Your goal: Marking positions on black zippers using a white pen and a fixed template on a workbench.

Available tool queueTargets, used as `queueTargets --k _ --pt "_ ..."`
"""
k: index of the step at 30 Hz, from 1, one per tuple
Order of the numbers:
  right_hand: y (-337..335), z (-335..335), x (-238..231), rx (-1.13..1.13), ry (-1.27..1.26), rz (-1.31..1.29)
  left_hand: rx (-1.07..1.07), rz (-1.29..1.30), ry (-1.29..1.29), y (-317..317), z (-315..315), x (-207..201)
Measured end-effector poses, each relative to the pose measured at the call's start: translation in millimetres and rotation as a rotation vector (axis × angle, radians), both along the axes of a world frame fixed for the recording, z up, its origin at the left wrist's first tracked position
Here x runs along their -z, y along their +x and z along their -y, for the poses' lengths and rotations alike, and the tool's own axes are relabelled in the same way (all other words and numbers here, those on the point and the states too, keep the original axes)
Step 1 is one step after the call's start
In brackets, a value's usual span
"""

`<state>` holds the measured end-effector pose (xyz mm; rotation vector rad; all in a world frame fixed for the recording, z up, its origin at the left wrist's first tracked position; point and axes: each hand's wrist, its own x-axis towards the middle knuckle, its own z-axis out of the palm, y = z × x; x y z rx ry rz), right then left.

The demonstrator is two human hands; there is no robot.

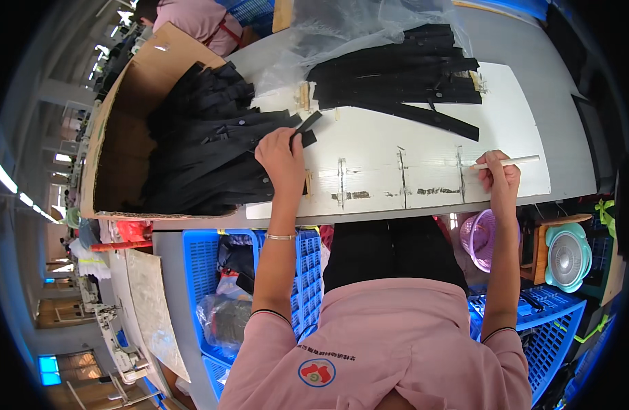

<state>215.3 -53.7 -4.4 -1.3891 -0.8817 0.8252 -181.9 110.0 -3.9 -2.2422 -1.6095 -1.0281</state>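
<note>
My left hand (282,158) is at the near edge of a pile of black fabric strips (205,143) lying in an open cardboard box. Its fingers close on one black fabric strip (308,123), whose end sticks out past the fingertips. On the right, my right hand (500,176) grips a slim white pen (521,160) over a white board (376,143), with one end pointing left. Dark upright lines and smudges mark the board between my hands. Farther back lies a stack of black fabric strips (396,72), with one strip angled toward me.
Clear plastic sheeting (355,34) covers part of the table behind the stack. The cardboard box (123,116) stands at the left. Below the table edge are blue crates (198,273), a purple basket (477,239) and a small fan (568,256). Another person (195,24) sits at the far left.
</note>
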Motion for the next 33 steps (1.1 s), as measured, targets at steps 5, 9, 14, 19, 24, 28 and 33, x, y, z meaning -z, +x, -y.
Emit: queueTargets --k 5,9,14,19,24,28,33 --pt "-4 1 0 0.039 0.019 0.070 0.309 0.137 -0.112 73 58 -6" --pt "-42 6 -1 0.067 0.083 0.094 0.445 0.154 -0.252 129 101 5" --pt "-87 23 3 -0.038 0.183 0.969 0.556 0.193 -0.283 159 117 18" --pt "-70 39 14 -0.081 0.086 1.182 0.490 0.061 -0.328 137 135 13" --pt "-28 50 19 -0.009 -0.023 1.237 0.421 -0.017 -0.364 107 141 12" --pt "-29 49 20 0.004 0.026 1.295 0.359 0.011 -0.392 88 142 12" --pt "-30 49 29 0.083 0.020 1.363 0.187 -0.010 -0.379 54 129 7"
